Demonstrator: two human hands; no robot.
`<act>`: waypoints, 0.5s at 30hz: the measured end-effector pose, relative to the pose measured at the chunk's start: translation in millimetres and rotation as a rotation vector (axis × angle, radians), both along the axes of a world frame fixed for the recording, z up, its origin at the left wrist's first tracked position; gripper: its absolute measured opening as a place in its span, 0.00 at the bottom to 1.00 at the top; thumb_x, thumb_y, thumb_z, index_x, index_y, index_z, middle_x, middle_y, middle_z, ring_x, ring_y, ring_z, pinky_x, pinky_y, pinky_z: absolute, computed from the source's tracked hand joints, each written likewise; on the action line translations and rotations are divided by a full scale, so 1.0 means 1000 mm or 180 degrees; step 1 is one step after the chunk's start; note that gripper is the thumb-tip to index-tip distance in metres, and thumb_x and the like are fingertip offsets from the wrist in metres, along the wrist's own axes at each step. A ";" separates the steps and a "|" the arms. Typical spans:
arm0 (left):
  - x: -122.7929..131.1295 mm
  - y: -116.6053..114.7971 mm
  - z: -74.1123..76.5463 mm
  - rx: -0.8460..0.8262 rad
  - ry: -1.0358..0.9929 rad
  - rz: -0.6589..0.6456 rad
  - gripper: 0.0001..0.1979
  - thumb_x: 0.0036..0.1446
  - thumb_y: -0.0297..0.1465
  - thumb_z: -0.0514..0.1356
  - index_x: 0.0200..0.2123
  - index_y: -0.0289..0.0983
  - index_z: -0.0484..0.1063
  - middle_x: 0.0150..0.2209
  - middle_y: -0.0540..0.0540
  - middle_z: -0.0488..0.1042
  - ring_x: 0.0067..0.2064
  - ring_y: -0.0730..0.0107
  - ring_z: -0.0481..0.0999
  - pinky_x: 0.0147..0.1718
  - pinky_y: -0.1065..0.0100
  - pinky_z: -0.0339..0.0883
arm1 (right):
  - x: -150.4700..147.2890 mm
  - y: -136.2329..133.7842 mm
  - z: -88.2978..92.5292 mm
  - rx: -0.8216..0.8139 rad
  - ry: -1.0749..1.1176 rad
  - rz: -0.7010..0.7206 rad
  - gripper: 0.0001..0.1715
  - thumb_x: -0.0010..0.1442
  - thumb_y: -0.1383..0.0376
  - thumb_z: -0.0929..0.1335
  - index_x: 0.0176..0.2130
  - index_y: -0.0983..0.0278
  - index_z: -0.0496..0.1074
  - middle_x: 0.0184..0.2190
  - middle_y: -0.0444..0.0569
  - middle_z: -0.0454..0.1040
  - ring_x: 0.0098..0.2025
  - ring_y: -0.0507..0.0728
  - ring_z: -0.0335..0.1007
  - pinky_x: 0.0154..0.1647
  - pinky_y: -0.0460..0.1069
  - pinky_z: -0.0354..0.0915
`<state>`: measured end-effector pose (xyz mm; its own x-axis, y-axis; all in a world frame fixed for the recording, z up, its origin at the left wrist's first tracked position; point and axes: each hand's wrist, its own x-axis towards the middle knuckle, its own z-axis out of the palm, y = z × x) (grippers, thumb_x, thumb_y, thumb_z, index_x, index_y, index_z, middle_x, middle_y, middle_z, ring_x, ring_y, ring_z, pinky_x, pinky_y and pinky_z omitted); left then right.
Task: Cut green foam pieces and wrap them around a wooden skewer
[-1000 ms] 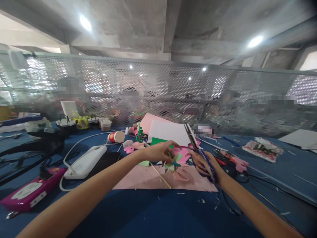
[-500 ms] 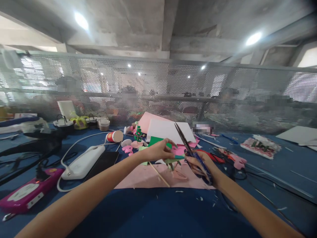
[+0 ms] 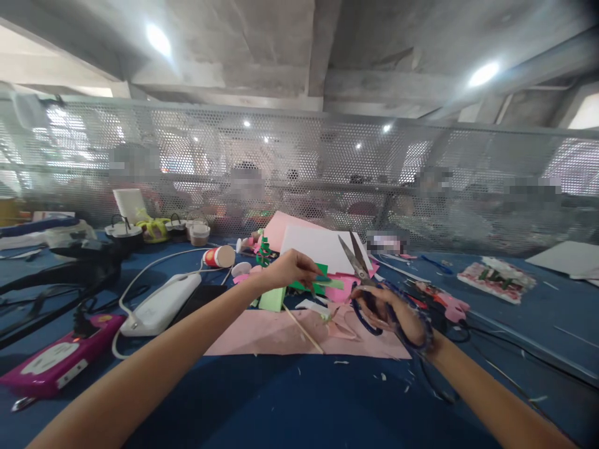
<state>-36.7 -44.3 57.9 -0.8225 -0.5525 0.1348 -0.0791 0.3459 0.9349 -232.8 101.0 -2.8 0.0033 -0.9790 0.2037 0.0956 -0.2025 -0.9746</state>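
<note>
My left hand (image 3: 287, 268) is raised over the blue table and pinches a small light green paper strip (image 3: 327, 284). To its right my right hand (image 3: 390, 312) grips blue-handled scissors (image 3: 358, 265), fingers through the loops, blades parted and pointing up toward the strip. Below both hands lies a pink paper sheet (image 3: 262, 337) with a thin wooden stick (image 3: 302, 328) and small pink and green cut pieces (image 3: 334, 321) on it.
White, pink and green sheets (image 3: 313, 246) are stacked behind the hands. At left sit a white power strip (image 3: 161, 304) with cable, a black phone (image 3: 199, 299), a magenta device (image 3: 51, 368) and a red paper cup (image 3: 219, 256). A perforated metal screen (image 3: 299, 174) borders the table's far side.
My left hand has lifted the green piece up off the pink sheet. The scissors have opened and swung up toward it; small cut pieces stay on the sheet.
</note>
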 end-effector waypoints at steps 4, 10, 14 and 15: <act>0.014 -0.004 0.022 -0.0469 0.0107 0.0287 0.05 0.41 0.22 0.66 0.26 0.32 0.77 0.18 0.52 0.74 0.21 0.78 0.72 0.24 0.75 0.68 | -0.014 0.006 0.011 0.0252 0.0509 0.0105 0.22 0.52 0.49 0.65 0.32 0.66 0.70 0.17 0.40 0.60 0.15 0.46 0.48 0.14 0.43 0.47; 0.032 -0.005 0.048 -0.0715 0.0314 0.0489 0.04 0.44 0.22 0.63 0.27 0.32 0.77 0.24 0.47 0.77 0.26 0.76 0.76 0.32 0.72 0.71 | -0.015 0.018 0.034 0.0118 0.1561 0.0055 0.17 0.53 0.52 0.66 0.28 0.64 0.70 0.13 0.39 0.57 0.14 0.48 0.47 0.17 0.45 0.49; 0.034 -0.007 0.047 -0.0670 0.0243 0.0335 0.05 0.44 0.21 0.62 0.27 0.32 0.77 0.22 0.49 0.76 0.24 0.78 0.74 0.29 0.74 0.70 | -0.014 0.023 0.033 0.0216 0.1636 0.0019 0.16 0.52 0.54 0.68 0.24 0.63 0.69 0.14 0.41 0.59 0.16 0.49 0.50 0.16 0.45 0.49; 0.033 -0.008 0.046 -0.0695 0.0182 0.0284 0.06 0.44 0.21 0.63 0.28 0.33 0.78 0.21 0.49 0.76 0.23 0.79 0.74 0.28 0.75 0.69 | -0.014 0.023 0.031 0.0252 0.1601 -0.0039 0.14 0.51 0.54 0.69 0.26 0.63 0.70 0.16 0.41 0.61 0.17 0.49 0.51 0.16 0.44 0.49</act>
